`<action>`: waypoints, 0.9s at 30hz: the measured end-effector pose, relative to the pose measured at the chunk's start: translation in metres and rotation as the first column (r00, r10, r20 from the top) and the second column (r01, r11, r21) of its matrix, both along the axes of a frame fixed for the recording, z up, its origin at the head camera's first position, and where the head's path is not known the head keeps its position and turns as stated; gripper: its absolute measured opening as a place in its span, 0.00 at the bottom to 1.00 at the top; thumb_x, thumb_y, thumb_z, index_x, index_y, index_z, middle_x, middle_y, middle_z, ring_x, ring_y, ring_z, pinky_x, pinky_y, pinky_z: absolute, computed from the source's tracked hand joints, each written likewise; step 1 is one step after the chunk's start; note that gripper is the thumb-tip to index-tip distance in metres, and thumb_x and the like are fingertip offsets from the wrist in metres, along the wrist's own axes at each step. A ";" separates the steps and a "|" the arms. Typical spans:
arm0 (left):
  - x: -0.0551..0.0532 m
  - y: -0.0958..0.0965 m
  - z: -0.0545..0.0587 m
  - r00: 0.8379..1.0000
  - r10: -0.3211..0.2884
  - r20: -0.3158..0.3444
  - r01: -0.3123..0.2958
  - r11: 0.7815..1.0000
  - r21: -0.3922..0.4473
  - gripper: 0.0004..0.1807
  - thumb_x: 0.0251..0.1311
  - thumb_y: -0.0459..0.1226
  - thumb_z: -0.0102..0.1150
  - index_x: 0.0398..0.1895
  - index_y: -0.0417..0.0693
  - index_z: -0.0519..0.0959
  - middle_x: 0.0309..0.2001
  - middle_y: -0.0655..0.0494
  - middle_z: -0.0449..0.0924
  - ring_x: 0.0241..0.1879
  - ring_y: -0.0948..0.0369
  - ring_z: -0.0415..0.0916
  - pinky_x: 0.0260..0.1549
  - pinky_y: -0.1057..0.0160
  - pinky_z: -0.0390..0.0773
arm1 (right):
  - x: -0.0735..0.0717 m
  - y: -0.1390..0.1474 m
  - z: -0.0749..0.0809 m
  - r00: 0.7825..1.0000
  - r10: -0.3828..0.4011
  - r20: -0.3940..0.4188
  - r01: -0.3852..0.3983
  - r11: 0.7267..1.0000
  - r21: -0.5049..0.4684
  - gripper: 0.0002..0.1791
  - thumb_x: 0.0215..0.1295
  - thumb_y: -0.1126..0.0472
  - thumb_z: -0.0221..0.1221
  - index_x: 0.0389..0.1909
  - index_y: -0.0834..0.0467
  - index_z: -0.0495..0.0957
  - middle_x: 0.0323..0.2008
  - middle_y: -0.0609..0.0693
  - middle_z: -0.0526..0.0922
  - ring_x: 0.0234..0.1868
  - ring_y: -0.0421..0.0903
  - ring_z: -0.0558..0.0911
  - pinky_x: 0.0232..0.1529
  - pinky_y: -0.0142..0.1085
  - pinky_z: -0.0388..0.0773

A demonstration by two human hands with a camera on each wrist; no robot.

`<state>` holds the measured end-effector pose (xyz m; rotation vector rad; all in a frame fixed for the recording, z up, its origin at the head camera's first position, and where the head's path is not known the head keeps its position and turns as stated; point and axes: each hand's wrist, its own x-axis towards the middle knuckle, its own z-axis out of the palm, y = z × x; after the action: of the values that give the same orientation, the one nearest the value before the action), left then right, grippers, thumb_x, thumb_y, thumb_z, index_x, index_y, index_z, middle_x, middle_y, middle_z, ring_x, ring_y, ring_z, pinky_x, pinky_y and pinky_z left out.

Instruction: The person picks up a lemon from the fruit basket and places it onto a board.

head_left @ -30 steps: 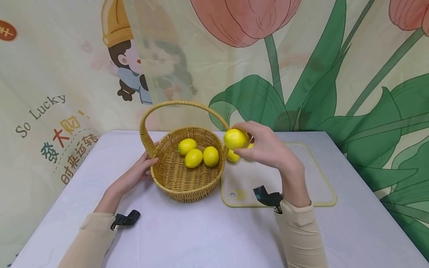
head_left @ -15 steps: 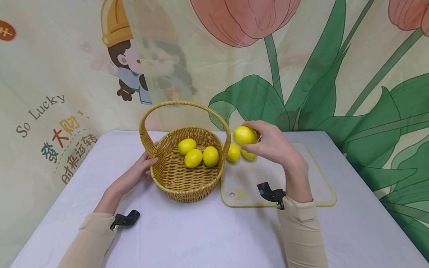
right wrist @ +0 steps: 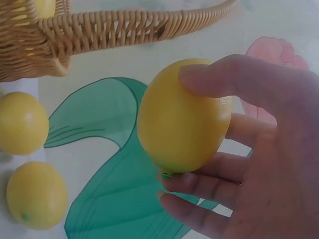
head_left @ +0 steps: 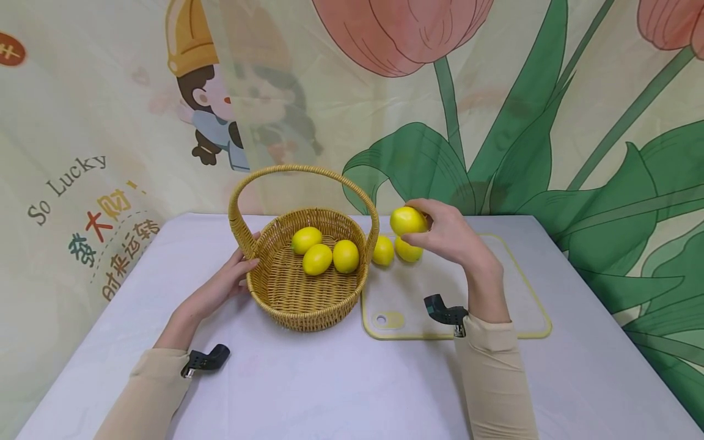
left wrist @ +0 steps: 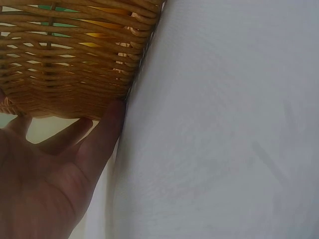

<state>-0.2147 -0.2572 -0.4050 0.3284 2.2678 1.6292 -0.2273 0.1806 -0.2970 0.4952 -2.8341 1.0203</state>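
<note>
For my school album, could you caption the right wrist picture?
A right hand holds up a yellow lemon, with two loose lemons and part of a woven basket in view.

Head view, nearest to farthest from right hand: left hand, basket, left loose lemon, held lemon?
1. Held lemon: pinched by right hand.
2. Left loose lemon: right of basket.
3. Basket: left of that lemon.
4. Left hand: at basket's left side.
</note>
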 end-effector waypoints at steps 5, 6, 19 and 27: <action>0.000 0.000 0.000 1.000 -0.001 -0.002 0.001 1.000 0.003 0.37 0.76 0.54 0.38 0.79 0.76 0.33 0.81 0.45 0.35 0.76 0.37 0.51 0.67 0.35 0.63 | -0.006 0.004 -0.006 0.999 -0.032 0.011 0.032 0.999 -0.004 0.30 0.56 0.55 0.67 0.62 0.52 0.74 0.54 0.51 0.80 0.49 0.51 0.76 0.51 0.45 0.75; -0.001 -0.001 0.000 1.000 0.000 -0.002 0.000 1.000 0.004 0.37 0.76 0.54 0.38 0.79 0.76 0.33 0.81 0.45 0.35 0.76 0.37 0.51 0.67 0.35 0.63 | -0.007 0.005 -0.007 0.999 -0.036 0.013 0.036 0.999 -0.003 0.30 0.56 0.54 0.66 0.62 0.52 0.74 0.54 0.52 0.80 0.49 0.51 0.76 0.51 0.46 0.75; 0.000 0.000 0.002 1.000 0.005 0.000 -0.005 1.000 -0.010 0.36 0.76 0.54 0.37 0.78 0.78 0.32 0.81 0.48 0.35 0.77 0.39 0.48 0.68 0.33 0.60 | -0.021 0.018 -0.024 0.992 -0.112 0.057 0.113 0.994 -0.007 0.32 0.58 0.52 0.65 0.65 0.52 0.71 0.58 0.53 0.78 0.51 0.53 0.76 0.53 0.47 0.74; 0.000 0.000 0.001 1.000 0.015 0.005 -0.015 0.999 -0.028 0.36 0.75 0.57 0.37 0.78 0.80 0.33 0.81 0.49 0.35 0.78 0.39 0.44 0.68 0.33 0.60 | -0.027 0.024 -0.032 0.985 -0.158 0.067 0.156 0.987 0.036 0.33 0.59 0.50 0.62 0.66 0.53 0.70 0.58 0.55 0.77 0.51 0.54 0.74 0.52 0.49 0.73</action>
<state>-0.2143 -0.2570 -0.4043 0.3008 2.2925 1.6025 -0.2543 0.2046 -0.3288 0.2375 -2.8984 0.9843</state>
